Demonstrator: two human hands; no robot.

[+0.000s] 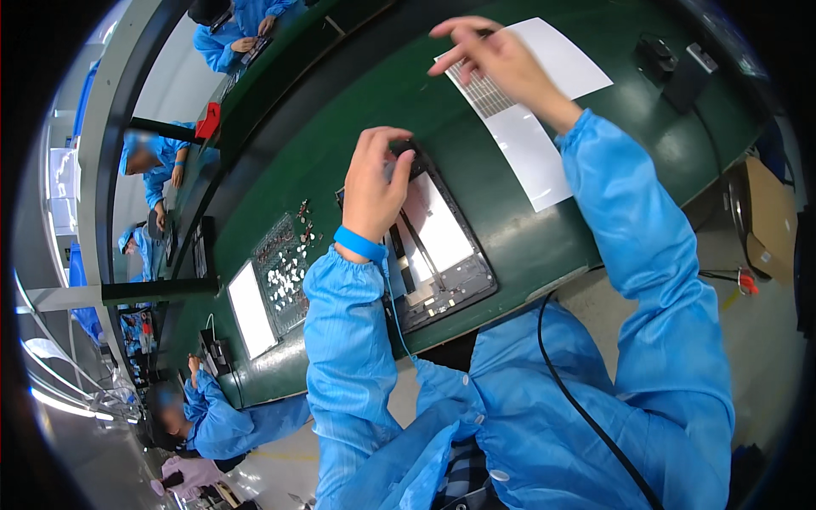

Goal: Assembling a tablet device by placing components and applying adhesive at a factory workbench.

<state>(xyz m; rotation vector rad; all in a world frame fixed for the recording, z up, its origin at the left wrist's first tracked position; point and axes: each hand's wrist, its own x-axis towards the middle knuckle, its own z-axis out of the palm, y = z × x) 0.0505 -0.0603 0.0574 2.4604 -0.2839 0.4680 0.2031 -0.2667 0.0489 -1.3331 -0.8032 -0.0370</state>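
Observation:
An opened tablet (446, 229) with its inner parts exposed lies on the green table in front of me. My left hand (378, 177) is over its far left corner, thumb and fingers curved but apart; whether the fingertips touch the tablet is hidden. A blue wrist strap (360, 245) with a cord circles that wrist. Farther right, my right hand (497, 64) hovers above a white sheet (531, 157) bearing rows of small greyish labels (491, 96). Its fingers are spread, slightly blurred, and I see nothing held in them.
Left of the tablet, a clear tray (285, 272) carries several small white and dark pieces, beside a white panel (252, 310). Black devices (690, 76) stand at the right. A co-worker in blue (217, 416) sits at the left; other people work beyond the frame. A cardboard box (769, 217) stands at right.

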